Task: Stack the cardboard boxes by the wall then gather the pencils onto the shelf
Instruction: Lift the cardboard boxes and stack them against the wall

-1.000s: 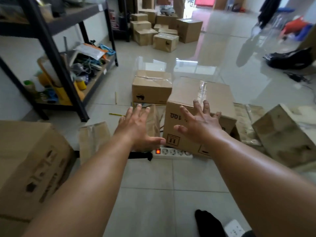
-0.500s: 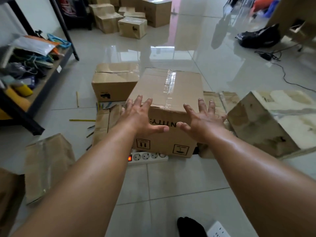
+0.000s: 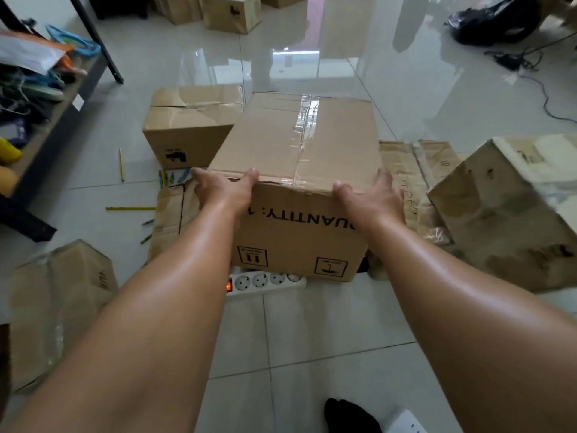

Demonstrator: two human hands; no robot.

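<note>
Forearms reach down and forward, and each grip sits on a near top corner of the large cardboard box (image 3: 296, 142). The left grip (image 3: 224, 189) covers the left corner, thumb laid across the near top edge, fingers out along the left face. The right grip (image 3: 371, 195) mirrors it on the right corner. Both are spread wide with fingers fairly straight, pressing the box between them rather than curling round anything.

The box lies directly between the grips and runs away from them. Its long axis, marked by the taped seam, points straight ahead, so neither grip is nearer and most of the bulk sits beyond the fingertips. A lift from here would probably need the grips slid further along the sides, or the box tipped back toward the body first.

Just below the grips a power strip (image 3: 265, 281) with a lit switch lies against the box's near bottom edge — something to clear on the way up. Out past the left grip, pencils (image 3: 129, 208) lie scattered on the floor (image 3: 312, 339) beside flattened cardboard (image 3: 170, 210). Beyond that grip a smaller box (image 3: 190, 126) stands close against the big one, and further out on the same side is the shelf (image 3: 56, 120). Off the right grip sits a tilted box (image 3: 505, 210) — and far ahead, more boxes (image 3: 231, 10).
</note>
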